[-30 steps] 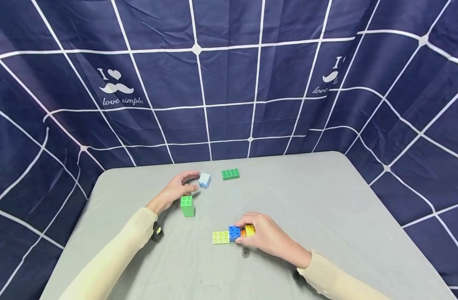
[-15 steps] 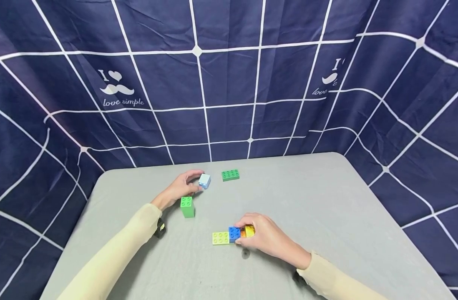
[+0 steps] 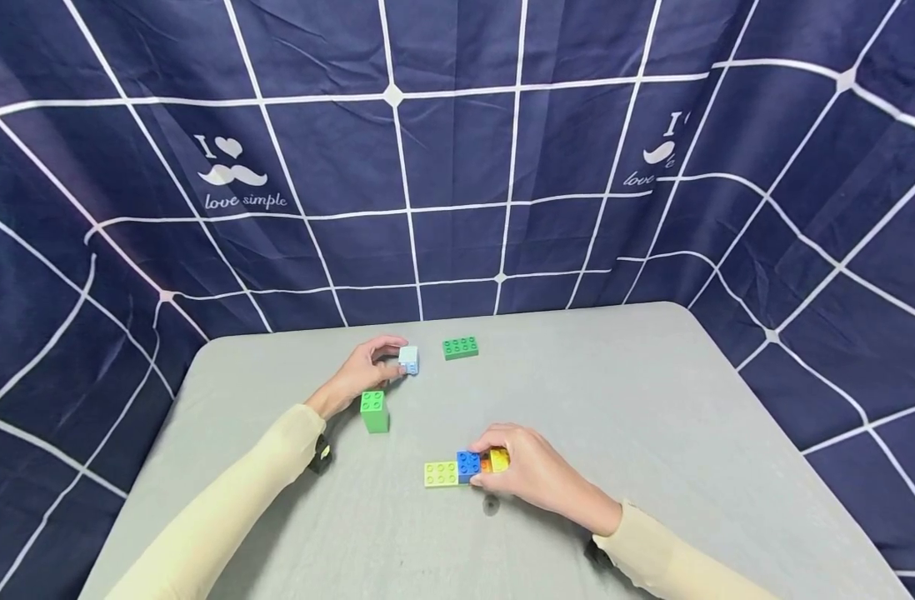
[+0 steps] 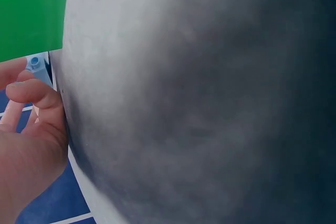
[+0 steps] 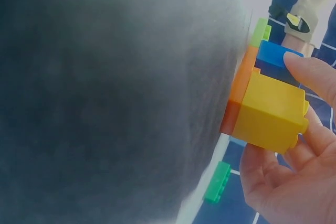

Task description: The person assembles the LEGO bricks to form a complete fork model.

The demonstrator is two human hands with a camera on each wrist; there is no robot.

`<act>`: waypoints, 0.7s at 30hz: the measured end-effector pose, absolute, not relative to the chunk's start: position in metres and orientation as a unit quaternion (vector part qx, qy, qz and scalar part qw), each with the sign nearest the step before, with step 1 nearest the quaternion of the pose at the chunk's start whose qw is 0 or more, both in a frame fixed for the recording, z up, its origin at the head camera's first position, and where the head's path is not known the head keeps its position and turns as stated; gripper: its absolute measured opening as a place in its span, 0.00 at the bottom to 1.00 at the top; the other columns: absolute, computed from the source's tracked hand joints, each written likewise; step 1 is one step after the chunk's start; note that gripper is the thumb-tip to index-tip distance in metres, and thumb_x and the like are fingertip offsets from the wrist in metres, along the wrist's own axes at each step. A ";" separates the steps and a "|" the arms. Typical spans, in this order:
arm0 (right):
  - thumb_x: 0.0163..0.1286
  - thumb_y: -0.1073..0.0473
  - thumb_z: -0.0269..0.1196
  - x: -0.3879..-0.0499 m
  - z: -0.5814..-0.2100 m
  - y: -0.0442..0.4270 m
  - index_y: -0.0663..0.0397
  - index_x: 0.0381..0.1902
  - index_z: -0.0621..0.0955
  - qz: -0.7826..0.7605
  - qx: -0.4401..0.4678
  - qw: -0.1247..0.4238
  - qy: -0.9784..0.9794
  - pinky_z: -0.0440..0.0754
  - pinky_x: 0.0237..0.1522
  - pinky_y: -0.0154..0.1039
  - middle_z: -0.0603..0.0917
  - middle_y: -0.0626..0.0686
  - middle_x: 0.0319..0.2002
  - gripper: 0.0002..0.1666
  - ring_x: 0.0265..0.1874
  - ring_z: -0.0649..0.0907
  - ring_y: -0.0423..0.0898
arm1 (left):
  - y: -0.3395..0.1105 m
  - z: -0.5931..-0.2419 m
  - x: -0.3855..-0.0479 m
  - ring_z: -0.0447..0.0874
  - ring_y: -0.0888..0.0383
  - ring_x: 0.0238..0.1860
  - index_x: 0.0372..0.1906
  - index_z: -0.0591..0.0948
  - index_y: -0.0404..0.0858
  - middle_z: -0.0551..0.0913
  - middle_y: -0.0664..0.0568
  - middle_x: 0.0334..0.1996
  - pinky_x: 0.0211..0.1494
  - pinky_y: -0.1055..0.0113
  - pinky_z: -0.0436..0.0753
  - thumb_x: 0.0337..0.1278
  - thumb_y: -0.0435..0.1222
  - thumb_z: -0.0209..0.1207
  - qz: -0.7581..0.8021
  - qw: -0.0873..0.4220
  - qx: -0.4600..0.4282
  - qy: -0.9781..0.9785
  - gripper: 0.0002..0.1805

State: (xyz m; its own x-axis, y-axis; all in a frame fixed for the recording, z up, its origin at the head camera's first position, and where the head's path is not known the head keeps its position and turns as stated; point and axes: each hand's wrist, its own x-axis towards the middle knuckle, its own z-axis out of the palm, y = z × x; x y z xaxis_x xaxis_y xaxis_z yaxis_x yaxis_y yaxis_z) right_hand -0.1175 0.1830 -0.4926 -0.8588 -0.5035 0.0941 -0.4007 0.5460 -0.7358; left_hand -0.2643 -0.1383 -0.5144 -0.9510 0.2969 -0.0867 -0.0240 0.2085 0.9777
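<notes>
My left hand (image 3: 362,375) pinches a light blue brick (image 3: 408,359) between thumb and fingers, toward the far side of the table. In the left wrist view only a studded corner of that light blue brick (image 4: 37,62) shows past the fingers. My right hand (image 3: 528,471) grips a blue brick (image 3: 468,467) by its sides. This blue brick joins a row on the table, with a yellow-green brick (image 3: 441,474) at the left end. An orange brick (image 5: 242,80) lies under it, and a yellow brick (image 5: 270,111) stands beside it, partly covered by the hand in the head view.
A tall bright green brick (image 3: 375,412) stands close to the left wrist, on its near side. Right of the left hand lies a flat dark green brick (image 3: 461,347). The grey table (image 3: 615,400) is backed by a navy curtain (image 3: 457,167) with white lines.
My left hand has moved slightly right and closed its fingers around the light blue brick, which has turned a little. The right hand and its row of bricks have stayed put.
</notes>
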 end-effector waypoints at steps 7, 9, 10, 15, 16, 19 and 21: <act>0.59 0.60 0.85 -0.119 -0.495 0.183 0.45 0.48 0.92 -0.403 -0.262 0.062 0.875 0.82 0.45 0.38 0.86 0.36 0.42 0.19 0.40 0.83 0.39 | -0.142 -0.515 -0.259 0.82 0.55 0.32 0.68 0.81 0.32 0.86 0.37 0.57 0.34 0.68 0.80 0.72 0.28 0.66 0.628 0.114 0.095 0.764 0.22; 0.59 0.59 0.85 -0.119 -0.495 0.183 0.45 0.48 0.92 -0.401 -0.260 0.062 0.876 0.82 0.46 0.39 0.86 0.36 0.43 0.19 0.41 0.83 0.39 | -0.143 -0.514 -0.257 0.84 0.55 0.33 0.67 0.81 0.31 0.86 0.38 0.55 0.34 0.68 0.80 0.75 0.29 0.65 0.638 0.115 0.092 0.755 0.21; 0.59 0.59 0.85 -0.119 -0.495 0.183 0.45 0.48 0.92 -0.401 -0.259 0.063 0.876 0.82 0.46 0.39 0.86 0.36 0.43 0.19 0.41 0.83 0.40 | -0.144 -0.513 -0.256 0.86 0.55 0.34 0.67 0.81 0.30 0.87 0.38 0.55 0.34 0.68 0.82 0.76 0.29 0.64 0.645 0.117 0.091 0.750 0.20; 0.59 0.59 0.85 -0.118 -0.494 0.183 0.45 0.48 0.92 -0.403 -0.256 0.064 0.876 0.82 0.47 0.39 0.86 0.36 0.43 0.19 0.41 0.84 0.41 | -0.145 -0.512 -0.253 0.91 0.53 0.39 0.68 0.79 0.24 0.87 0.35 0.54 0.41 0.64 0.89 0.78 0.27 0.60 0.685 0.129 0.090 0.712 0.20; 0.59 0.60 0.85 -0.118 -0.493 0.183 0.45 0.48 0.92 -0.405 -0.255 0.065 0.876 0.82 0.46 0.39 0.86 0.36 0.43 0.19 0.41 0.84 0.41 | -0.145 -0.512 -0.253 0.91 0.53 0.39 0.68 0.78 0.23 0.87 0.34 0.54 0.43 0.62 0.90 0.78 0.26 0.59 0.692 0.132 0.088 0.704 0.20; 0.59 0.59 0.85 -0.118 -0.493 0.183 0.44 0.48 0.92 -0.408 -0.252 0.067 0.875 0.82 0.46 0.39 0.87 0.36 0.43 0.19 0.41 0.84 0.41 | -0.146 -0.511 -0.251 0.92 0.54 0.41 0.68 0.78 0.21 0.86 0.35 0.53 0.51 0.61 0.89 0.77 0.24 0.58 0.705 0.132 0.081 0.692 0.20; 0.60 0.59 0.84 -0.118 -0.493 0.183 0.44 0.48 0.92 -0.411 -0.251 0.070 0.874 0.82 0.45 0.39 0.87 0.37 0.44 0.19 0.41 0.84 0.41 | -0.147 -0.511 -0.251 0.91 0.56 0.43 0.68 0.78 0.20 0.85 0.35 0.54 0.54 0.62 0.88 0.75 0.23 0.60 0.701 0.128 0.079 0.697 0.21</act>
State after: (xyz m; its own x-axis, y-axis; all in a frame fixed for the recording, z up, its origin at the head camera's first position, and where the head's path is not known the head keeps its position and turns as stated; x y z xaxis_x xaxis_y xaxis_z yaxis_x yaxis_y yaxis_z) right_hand -0.1183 0.1826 -0.4931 -0.8638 -0.4968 0.0834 -0.3811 0.5362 -0.7532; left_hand -0.2509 -0.1465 -0.5113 -0.9546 0.2901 -0.0682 -0.0698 0.0048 0.9976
